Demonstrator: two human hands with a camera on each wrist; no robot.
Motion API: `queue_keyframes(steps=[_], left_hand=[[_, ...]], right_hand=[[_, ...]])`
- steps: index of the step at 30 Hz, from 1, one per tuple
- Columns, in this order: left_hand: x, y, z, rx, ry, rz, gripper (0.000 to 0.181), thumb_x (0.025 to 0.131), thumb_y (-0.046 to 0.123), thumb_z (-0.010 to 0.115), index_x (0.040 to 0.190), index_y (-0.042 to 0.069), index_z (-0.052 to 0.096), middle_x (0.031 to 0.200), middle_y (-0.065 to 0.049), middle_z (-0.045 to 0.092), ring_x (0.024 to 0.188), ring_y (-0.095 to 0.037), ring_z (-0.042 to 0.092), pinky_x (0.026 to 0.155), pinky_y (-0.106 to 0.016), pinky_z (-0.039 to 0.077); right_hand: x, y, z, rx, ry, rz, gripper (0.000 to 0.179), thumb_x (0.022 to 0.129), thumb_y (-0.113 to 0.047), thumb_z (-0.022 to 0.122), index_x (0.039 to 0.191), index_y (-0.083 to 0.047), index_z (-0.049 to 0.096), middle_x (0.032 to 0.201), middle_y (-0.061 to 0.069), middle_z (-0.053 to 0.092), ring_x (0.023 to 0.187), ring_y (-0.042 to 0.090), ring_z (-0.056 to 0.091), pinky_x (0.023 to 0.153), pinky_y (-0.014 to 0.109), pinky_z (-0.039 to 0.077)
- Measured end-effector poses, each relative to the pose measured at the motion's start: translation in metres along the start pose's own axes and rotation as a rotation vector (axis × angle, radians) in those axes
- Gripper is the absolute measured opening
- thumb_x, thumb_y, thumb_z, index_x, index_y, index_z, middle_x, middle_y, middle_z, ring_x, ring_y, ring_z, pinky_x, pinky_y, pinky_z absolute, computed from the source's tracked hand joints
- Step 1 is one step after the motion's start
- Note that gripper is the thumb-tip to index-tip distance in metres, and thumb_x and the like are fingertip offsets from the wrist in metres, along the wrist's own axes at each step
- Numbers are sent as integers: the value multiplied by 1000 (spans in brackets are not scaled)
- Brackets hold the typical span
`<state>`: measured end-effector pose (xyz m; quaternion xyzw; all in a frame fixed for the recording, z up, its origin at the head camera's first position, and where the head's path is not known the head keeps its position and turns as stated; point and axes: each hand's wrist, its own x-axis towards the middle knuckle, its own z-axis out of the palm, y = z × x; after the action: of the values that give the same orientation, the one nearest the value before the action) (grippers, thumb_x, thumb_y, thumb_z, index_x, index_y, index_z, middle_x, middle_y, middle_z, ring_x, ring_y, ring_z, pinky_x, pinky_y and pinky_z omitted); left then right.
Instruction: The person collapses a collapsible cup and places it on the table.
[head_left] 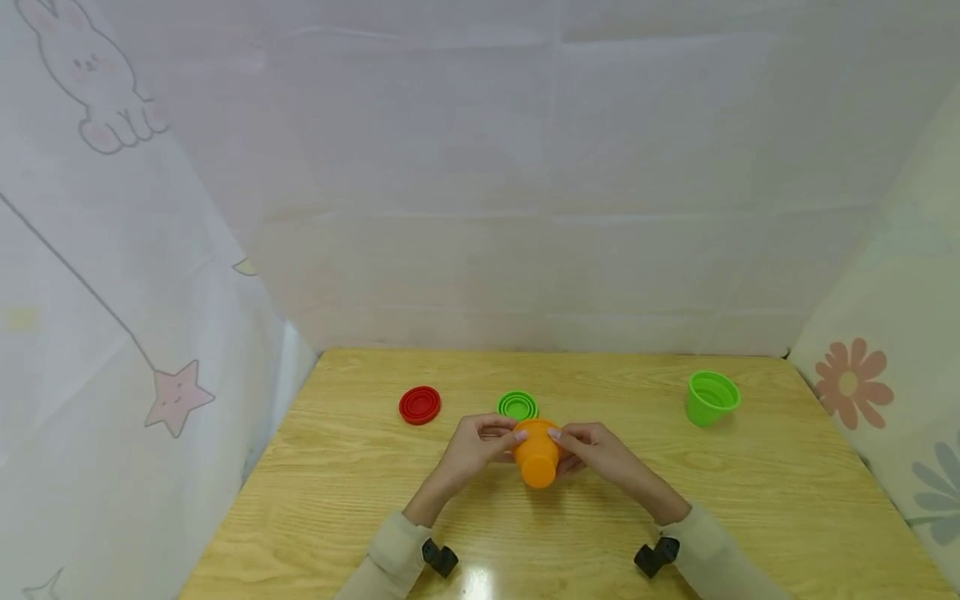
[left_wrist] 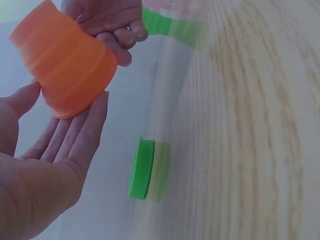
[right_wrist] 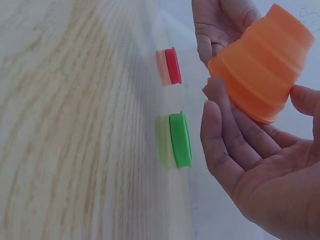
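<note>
An orange collapsible cup [head_left: 537, 458] is held above the table between both hands, pulled out to its stepped, tapering shape. Its narrow base points toward me and its wide rim faces away. My left hand [head_left: 468, 454] grips the rim's left side, thumb on the near wall and fingers behind. On the opposite side my right hand [head_left: 600, 452] pinches it the same way. In the left wrist view, the cup [left_wrist: 70, 60] rests against the left fingertips [left_wrist: 99, 107]. The right wrist view shows the cup [right_wrist: 265, 62] over the curled right fingers [right_wrist: 245, 135]. The cup's inside is hidden.
Just beyond the hands, a flattened green collapsible cup [head_left: 517, 405] lies on the wooden table [head_left: 337, 500]. A flattened red one [head_left: 420, 405] lies to its left. An extended green cup [head_left: 711, 400] stands at the back right. Printed cloth walls [head_left: 480, 250] surround the table.
</note>
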<state>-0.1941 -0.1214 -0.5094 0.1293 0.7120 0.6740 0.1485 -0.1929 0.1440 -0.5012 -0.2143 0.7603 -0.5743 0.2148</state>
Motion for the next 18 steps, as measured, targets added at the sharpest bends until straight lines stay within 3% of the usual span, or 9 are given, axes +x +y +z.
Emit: queue_keyframes(steps=[5,7,12,18], left_hand=[[0,-4,-2,-21,19,-32,41,99,28,76,125,-4,70,119,-20,77,96,-20,79,91,-54,65],[0,-5,-2,-36,30,-52,43,99,29,77,125,-3,70,119,-19,77,96,-21,79,91,-52,65],[-2,-4,-3,-60,24,-60,44,100,29,75,127,-5,69,120,-22,77,97,-22,79,92,-53,64],[-2,-4,-2,-67,0,-65,44,101,30,74,128,-5,69,121,-22,76,98,-20,78,95,-58,62]], right_hand=[[1,3,0,17,-7,0,48,113,-36,48,140,2,61,110,17,78,96,35,77,88,53,66],[2,5,0,23,-6,-12,48,113,-35,48,143,1,59,116,18,77,100,33,77,92,54,65],[7,8,1,32,31,-64,45,112,-31,52,143,1,61,132,22,70,107,17,75,97,47,64],[9,8,2,42,68,-61,44,110,-30,58,138,3,63,130,23,71,101,13,76,94,46,65]])
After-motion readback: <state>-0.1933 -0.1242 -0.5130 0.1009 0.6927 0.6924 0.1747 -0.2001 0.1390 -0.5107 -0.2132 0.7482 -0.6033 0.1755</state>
